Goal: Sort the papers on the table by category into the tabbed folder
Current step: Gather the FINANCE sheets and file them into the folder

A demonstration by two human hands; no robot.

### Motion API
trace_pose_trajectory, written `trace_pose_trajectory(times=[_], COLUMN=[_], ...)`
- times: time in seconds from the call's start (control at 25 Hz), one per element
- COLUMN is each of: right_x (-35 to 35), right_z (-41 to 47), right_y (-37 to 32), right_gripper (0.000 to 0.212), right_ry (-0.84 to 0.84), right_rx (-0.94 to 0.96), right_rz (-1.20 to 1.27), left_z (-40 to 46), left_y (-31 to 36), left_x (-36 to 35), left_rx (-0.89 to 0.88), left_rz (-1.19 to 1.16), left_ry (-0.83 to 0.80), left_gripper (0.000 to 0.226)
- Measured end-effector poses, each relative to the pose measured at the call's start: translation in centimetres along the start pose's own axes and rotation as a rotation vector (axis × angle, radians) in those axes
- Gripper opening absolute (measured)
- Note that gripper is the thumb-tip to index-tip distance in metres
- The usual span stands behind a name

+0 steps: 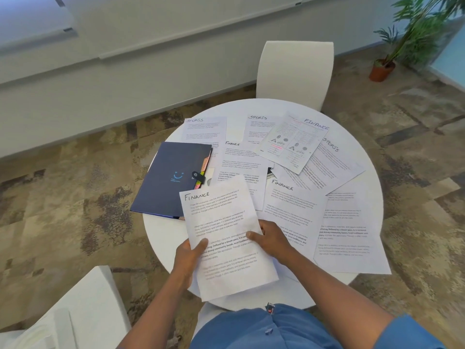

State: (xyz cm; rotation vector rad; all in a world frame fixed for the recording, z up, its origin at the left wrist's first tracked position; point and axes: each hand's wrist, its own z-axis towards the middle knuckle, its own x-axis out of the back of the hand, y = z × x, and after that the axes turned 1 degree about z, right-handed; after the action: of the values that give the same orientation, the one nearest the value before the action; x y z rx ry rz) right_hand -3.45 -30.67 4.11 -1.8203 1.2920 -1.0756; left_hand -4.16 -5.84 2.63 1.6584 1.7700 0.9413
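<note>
Table (161,230): round, white — loose papers (297,157) spread face up so headings read "SPORTS" and "FINANCE".
Folder (171,177): dark blue, closed, smile logo, coloured tabs at its right edge, left of the papers.
Sheet (226,238): headed "FINANCE", lifted for reading.
Left hand (187,258): thumb pinches its left edge.
Right hand (271,238): fingers curl round its right edge.

One navy tabbed folder (171,177). Four sheets headed FINANCE, three headed SPORTS, one lower-right sheet whose heading cannot be seen. Two white chairs, one potted plant (407,39), one round table (161,230).
</note>
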Motion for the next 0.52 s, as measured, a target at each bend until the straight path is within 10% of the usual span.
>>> trace_pose_trajectory(times=[0.28, 0.52], right_x=[2.1, 3.5], right_z=[1.0, 0.4], right_y=[2.6, 6.5], right_gripper=[0.009, 0.064], right_ry=[0.499, 0.641], right_rx=[-0.315, -0.630], right_rz=[-0.325, -0.589], left_z=[2.1, 4.9], left_y=[1.4, 2.2], left_x=[-1.4, -0.4], left_rx=[-0.031, -0.032], left_rz=[0.095, 0.149], left_ry=[0.025, -0.011], left_gripper=[0.019, 0.020])
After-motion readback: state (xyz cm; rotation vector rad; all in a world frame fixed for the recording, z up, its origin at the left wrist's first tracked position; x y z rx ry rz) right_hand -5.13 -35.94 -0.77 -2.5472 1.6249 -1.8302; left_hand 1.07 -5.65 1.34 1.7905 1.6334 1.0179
